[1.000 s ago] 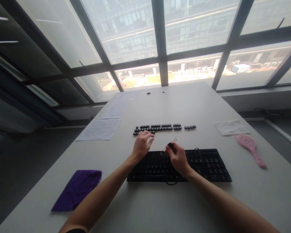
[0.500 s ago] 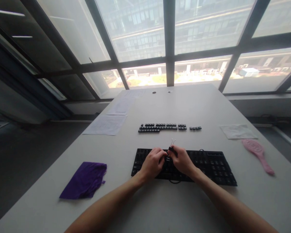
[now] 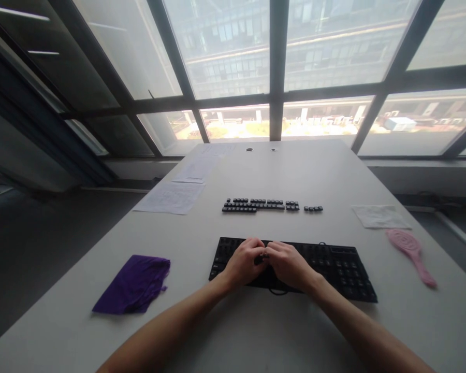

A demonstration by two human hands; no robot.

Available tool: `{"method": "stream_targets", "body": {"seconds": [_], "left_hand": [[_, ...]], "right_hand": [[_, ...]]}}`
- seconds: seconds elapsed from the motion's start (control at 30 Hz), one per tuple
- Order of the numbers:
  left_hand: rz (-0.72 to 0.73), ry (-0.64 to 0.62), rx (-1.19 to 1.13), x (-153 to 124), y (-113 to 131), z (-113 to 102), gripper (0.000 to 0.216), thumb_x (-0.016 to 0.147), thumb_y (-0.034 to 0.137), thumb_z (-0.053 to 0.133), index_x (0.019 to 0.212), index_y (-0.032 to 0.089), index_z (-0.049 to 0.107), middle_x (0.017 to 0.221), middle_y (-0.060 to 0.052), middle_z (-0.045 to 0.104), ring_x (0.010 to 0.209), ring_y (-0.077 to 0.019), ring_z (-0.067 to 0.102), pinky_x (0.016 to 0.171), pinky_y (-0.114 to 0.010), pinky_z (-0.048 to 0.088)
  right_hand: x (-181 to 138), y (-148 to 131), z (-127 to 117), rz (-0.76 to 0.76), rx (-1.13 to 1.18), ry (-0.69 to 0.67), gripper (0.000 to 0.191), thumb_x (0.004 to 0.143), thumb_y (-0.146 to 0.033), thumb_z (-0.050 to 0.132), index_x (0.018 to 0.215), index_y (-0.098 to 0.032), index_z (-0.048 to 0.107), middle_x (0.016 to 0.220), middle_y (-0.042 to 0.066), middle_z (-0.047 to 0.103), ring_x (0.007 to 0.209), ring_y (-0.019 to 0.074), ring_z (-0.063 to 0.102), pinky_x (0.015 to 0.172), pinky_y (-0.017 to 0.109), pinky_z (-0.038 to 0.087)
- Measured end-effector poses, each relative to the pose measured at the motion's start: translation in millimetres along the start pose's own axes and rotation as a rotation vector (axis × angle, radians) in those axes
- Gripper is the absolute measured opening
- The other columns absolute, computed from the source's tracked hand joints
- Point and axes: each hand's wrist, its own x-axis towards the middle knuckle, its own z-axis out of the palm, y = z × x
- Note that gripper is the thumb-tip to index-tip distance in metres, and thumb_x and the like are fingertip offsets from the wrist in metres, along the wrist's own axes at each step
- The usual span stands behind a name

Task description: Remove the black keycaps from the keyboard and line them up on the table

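A black keyboard [image 3: 347, 272] lies slightly askew on the white table in front of me. Above its middle my left hand [image 3: 245, 263] and my right hand [image 3: 289, 264] meet at the fingertips, both closed. A small dark thing with a bit of shiny metal shows between the fingers; it fits the wire keycap puller that my right hand held a moment ago, though most of it is hidden. What my left fingers pinch, I cannot make out. Behind the keyboard, loose black keycaps [image 3: 272, 206] are laid out in rows.
Left of the keyboard lies a purple cloth bag [image 3: 130, 285]. On the right are a pink hairbrush [image 3: 411, 254] and a white cloth or tissue [image 3: 380, 216]. Paper sheets [image 3: 171, 198] lie along the table's left edge. Large windows stand beyond the far edge.
My right hand has turned over and closed in on the left; the puller's wire prongs, which pointed up, are no longer seen above it. My left hand stays near the same spot.
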Motion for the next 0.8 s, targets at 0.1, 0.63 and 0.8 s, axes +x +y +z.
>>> {"method": "stream_targets", "body": {"seconds": [0.1,0.63,0.8], "left_hand": [[-0.015,0.019,-0.041,0.1,-3.8,2.5,0.006,0.086,0.024,0.067,0.085,0.023,0.072,0.093,-0.005,0.067,0.091,-0.0201,0.061,0.089,-0.037,0.048],[-0.053,-0.051,0.049,5.1,-1.0,1.1,0.007,0.087,0.025,0.067,0.093,0.024,0.065,0.099,-0.004,0.064,0.093,-0.0203,0.060,0.085,-0.032,0.048],[-0.052,-0.043,0.042,4.4,0.0,2.2,0.010,0.092,0.027,0.061,0.101,0.024,0.064,0.101,-0.005,0.063,0.092,-0.0196,0.061,0.083,-0.031,0.049]], "right_hand": [[-3.4,1.2,-0.3,-0.005,0.030,0.010,0.027,0.090,-0.006,0.045,0.096,-0.021,0.067,0.078,0.005,0.062,0.071,0.0181,0.053,0.068,0.028,0.043],[-5.9,10.1,1.3,0.322,0.424,0.207,0.014,0.090,-0.017,0.057,0.085,-0.019,0.070,0.083,0.004,0.072,0.077,0.0191,0.066,0.076,0.030,0.048],[-5.0,9.4,-2.0,0.374,0.408,0.283,0.017,0.091,-0.020,0.055,0.079,-0.019,0.067,0.072,0.001,0.067,0.067,0.0167,0.061,0.069,0.028,0.045]]}}
